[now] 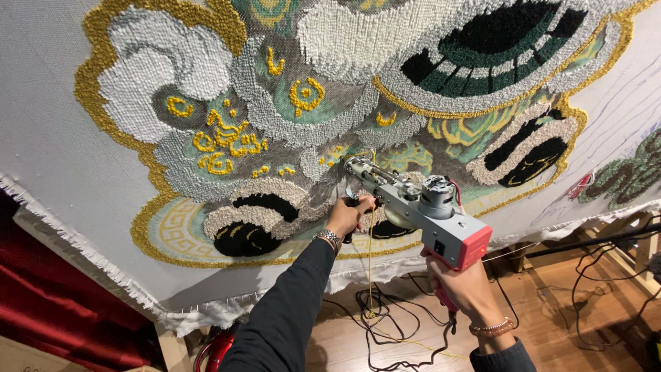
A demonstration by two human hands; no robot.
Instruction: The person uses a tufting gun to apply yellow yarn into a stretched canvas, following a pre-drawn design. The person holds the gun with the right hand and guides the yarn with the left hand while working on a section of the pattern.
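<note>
I hold a grey and red tufting gun (421, 211) against a stretched white cloth (62, 131) that carries a tufted design in gold, white, green and black. My left hand (348, 215) grips the gun's front handle near the needle tip. My right hand (463, 284) grips the red rear handle below the motor. The needle touches the cloth beside a small yellow patch (342, 153). A yellow yarn strand (371, 262) hangs down from the gun to the floor.
Black cables (385, 324) lie tangled on the wooden floor below the cloth. A wooden frame (623, 238) edges the cloth at the right. Red fabric (48, 303) hangs at the lower left. A red round object (215, 350) sits by the floor.
</note>
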